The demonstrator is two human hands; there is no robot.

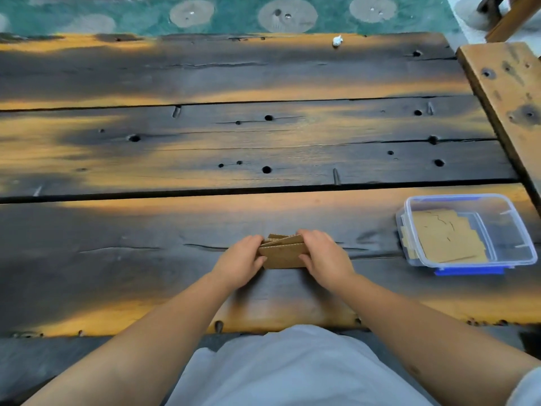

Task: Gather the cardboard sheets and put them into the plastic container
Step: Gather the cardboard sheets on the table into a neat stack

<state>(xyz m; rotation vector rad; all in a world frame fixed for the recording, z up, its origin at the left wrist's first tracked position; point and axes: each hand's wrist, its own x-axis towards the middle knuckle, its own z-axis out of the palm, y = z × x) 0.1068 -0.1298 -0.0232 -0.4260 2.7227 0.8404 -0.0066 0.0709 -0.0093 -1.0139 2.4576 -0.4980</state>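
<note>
Brown corrugated cardboard sheets (282, 253), unevenly fanned, pinched between both hands.

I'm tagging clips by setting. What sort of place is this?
Probably a home or casual workshop: a rough plank table with burn marks and holes, a patterned teal rug beyond it, and a wooden bench alongside.

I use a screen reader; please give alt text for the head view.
Both hands, left and right, squeeze a cardboard stack on a dark wooden table. To the right, a clear plastic container holds more sheets.
</note>
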